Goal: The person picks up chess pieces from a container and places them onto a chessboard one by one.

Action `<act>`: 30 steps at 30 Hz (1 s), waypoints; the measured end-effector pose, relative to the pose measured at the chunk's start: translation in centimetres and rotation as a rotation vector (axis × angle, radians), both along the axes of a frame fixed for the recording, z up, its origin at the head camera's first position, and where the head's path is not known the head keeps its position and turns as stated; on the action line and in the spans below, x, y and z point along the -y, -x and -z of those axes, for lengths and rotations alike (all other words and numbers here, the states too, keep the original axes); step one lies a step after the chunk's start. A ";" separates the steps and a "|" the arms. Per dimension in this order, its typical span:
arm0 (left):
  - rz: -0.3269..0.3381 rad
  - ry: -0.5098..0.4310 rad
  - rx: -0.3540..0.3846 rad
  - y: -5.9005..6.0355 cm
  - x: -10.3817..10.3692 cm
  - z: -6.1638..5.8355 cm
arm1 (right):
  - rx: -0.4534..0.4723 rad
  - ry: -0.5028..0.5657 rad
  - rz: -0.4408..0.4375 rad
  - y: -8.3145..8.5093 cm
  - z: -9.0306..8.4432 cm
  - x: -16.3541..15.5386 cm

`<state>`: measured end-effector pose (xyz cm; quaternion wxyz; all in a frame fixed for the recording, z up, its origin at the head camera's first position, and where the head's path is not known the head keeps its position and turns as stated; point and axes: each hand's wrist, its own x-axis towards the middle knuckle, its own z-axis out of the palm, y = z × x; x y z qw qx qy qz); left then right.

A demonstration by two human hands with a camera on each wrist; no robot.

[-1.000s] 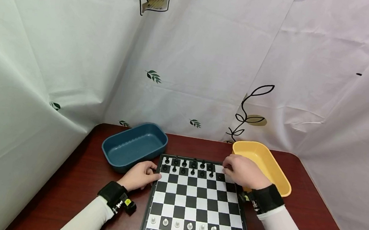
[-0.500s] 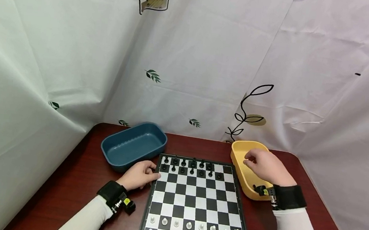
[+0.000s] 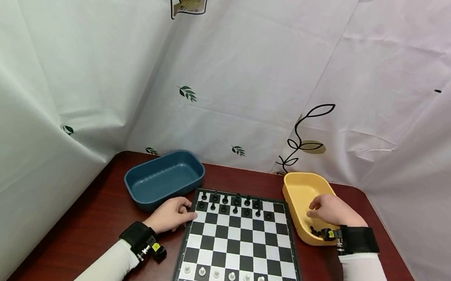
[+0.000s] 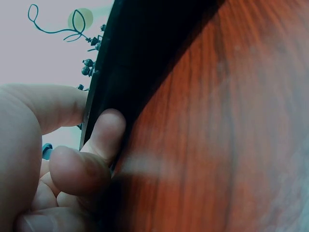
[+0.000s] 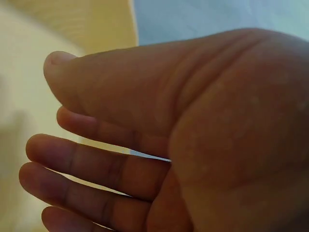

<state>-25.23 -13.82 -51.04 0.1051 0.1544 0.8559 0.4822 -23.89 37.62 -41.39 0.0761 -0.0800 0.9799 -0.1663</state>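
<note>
A magnetic-looking chessboard (image 3: 233, 245) lies on the table, with black chess pieces (image 3: 235, 210) at its far end and white chess pieces (image 3: 231, 276) at its near end. The two far right corner squares carry no piece. My left hand (image 3: 168, 215) grips the board's left edge, thumb on top; the left wrist view shows other fingers (image 4: 108, 133) at its side and underside. Over the yellow bin (image 3: 301, 186) is my right hand (image 3: 336, 211), its fingers loosely extended. No object shows between thumb and fingers in the right wrist view.
A dark teal bin (image 3: 164, 177) stands at the back left, close to the board's far left corner. The yellow bin sits beside the board's far right corner. A white printed curtain (image 3: 231, 90) hangs behind the reddish-brown table (image 3: 95, 218).
My right hand has moved right, from the board's far right corner to over the yellow bin. The left hand keeps its hold on the board's edge.
</note>
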 end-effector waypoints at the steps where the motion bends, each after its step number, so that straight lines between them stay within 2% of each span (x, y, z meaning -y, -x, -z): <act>1: 0.001 -0.001 0.000 0.0 0.0 0.0 | 0.012 0.005 -0.001 0.1 0.2 -0.2; 6: 0.007 0.006 -0.010 0.0 -0.2 0.3 | 0.073 0.036 0.003 0.2 0.6 -0.6; 13: 0.001 0.015 -0.003 0.2 -0.1 0.4 | 0.102 0.063 -0.029 0.1 0.9 -0.5; 20: 0.005 0.012 0.002 0.4 -0.1 0.4 | 0.083 0.056 -0.055 -0.5 0.7 -0.5; 30: 0.005 0.002 -0.022 0.2 0.0 0.3 | 0.090 0.041 -0.018 -1.6 0.5 -0.5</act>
